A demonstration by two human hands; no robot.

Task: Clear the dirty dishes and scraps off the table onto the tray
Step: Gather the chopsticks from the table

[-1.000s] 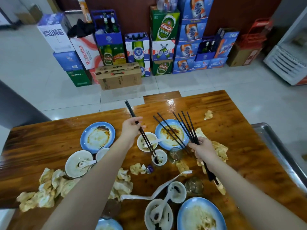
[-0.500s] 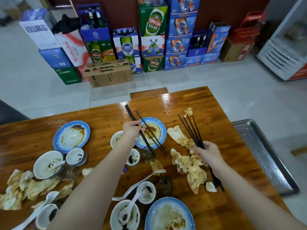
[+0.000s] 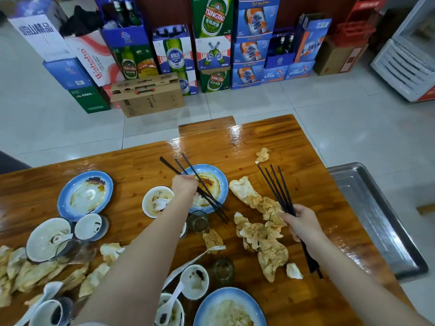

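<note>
Wooden table [image 3: 294, 147], soiled napkins [image 3: 259, 231], glasses [image 3: 199, 221], chopsticks [image 3: 275, 187], beer cartons [image 3: 211, 43]

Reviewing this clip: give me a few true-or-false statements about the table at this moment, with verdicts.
1. The left hand grips black chopsticks over a blue plate. True.
2. The right hand holds nothing. False: it grips a chopstick bundle.
3. The metal tray lies off the left side of the table. False: it is by the right edge.
4. A spoon rests in the white bowl beside the left wrist. True.
5. The crumpled napkins are on the tray. False: they lie on the table between the hands.
</note>
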